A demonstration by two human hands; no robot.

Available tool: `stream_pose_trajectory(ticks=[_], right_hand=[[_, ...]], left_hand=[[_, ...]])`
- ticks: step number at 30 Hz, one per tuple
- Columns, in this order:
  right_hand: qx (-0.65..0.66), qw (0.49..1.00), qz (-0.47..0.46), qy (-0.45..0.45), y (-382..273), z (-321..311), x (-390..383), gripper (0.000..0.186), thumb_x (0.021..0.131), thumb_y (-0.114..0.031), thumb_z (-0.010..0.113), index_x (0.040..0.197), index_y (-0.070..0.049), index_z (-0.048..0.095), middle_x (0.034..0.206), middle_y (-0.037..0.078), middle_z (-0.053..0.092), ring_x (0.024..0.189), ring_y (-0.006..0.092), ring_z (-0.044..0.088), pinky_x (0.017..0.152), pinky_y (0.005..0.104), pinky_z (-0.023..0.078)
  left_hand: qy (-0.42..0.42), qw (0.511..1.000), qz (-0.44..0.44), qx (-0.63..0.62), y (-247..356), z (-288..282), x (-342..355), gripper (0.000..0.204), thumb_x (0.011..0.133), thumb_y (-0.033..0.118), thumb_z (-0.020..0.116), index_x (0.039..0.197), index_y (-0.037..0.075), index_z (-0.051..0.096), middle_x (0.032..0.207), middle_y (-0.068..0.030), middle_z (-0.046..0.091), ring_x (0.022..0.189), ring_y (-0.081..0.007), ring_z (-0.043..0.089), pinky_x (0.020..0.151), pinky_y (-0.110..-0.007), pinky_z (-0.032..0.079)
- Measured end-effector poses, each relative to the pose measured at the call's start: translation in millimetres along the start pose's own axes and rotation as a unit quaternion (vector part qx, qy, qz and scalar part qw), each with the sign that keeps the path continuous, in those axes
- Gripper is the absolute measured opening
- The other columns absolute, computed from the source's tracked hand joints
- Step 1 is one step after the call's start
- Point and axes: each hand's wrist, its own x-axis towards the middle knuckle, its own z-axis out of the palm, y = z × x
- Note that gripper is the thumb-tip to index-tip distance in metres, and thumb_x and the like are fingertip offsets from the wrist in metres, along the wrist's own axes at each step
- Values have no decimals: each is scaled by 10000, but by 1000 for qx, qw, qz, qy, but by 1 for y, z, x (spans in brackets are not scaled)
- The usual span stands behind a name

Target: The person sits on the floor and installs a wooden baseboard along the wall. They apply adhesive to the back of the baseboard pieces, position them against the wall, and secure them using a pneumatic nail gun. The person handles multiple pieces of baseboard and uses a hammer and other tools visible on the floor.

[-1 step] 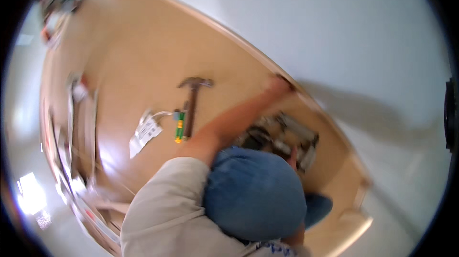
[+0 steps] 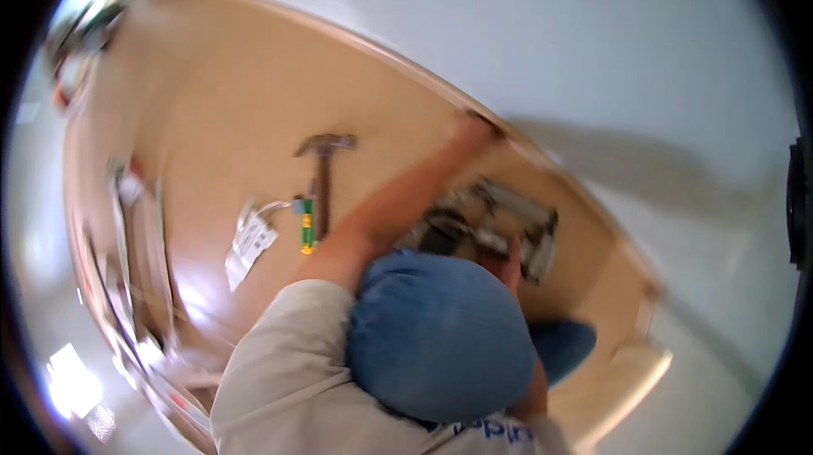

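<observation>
My left hand [image 2: 478,131] reaches across to the far edge of a wide tan board [image 2: 237,108]; its fingers curl over the raised rim, and their tips are hidden. Below that arm lies a grey and black tool that looks like a nail gun [image 2: 512,205]. My right hand [image 2: 506,267] is closed at the tool's near side, partly covered by my blue-jeaned knee [image 2: 440,336]. To the left of my left forearm, a claw hammer [image 2: 323,180] with a brown handle lies flat. Beside it is a green and yellow screwdriver-like handle [image 2: 306,226].
A printed white tag [image 2: 251,245] with a pale cord lies left of the hammer. Long strips [image 2: 144,243] and loose scraps run along the board's left side. Blurred items [image 2: 89,40] stand past the far left corner. Pale floor [image 2: 627,57] surrounds the board.
The view has shifted slightly, so the hammer and tag sit farther left in the picture. More of my right hand shows beside the tool. My left hand stays at the rim.
</observation>
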Motion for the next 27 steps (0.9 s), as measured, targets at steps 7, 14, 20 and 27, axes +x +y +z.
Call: stream_pose_trajectory(ticks=[7, 14, 20, 27], right_hand=[[-34, 990, -74, 117, -17, 1, -7, 277, 1012, -323, 647, 1194, -115, 624, 1173, 72, 668, 1152, 261, 597, 1099, 445, 432], [33, 965, -169, 196, -12, 25, -15, 227, 945, -251, 673, 1127, -118, 646, 974, 38, 680, 950, 244, 645, 944, 433, 521], [-163, 964, -203, 63, -102, 15, -92, 236, 942, -282, 637, 1102, -114, 598, 862, 44, 598, 844, 221, 617, 875, 418, 535], [-196, 965, -167, -48, -101, 96, -123, 340, 954, -261, 640, 1231, -114, 507, 856, 47, 568, 811, 205, 623, 845, 419, 563]], left_hand=[[-19, 998, 51, 29, 32, -70, -30, 599, 954, 640, 539, 988, 104, 804, 1012, -119, 766, 1021, -301, 708, 868, -451, 573], [-43, 995, 59, 69, 29, -71, -29, 700, 971, 687, 458, 927, 80, 802, 955, -147, 763, 996, -323, 713, 833, -459, 583], [-11, 995, 71, 68, 36, -66, -34, 634, 986, 666, 456, 1036, 127, 785, 956, -146, 762, 968, -343, 717, 844, -466, 575], [27, 996, 69, -44, 30, -66, -42, 436, 981, 543, 568, 1072, 166, 767, 940, -119, 756, 943, -324, 713, 802, -464, 576]])
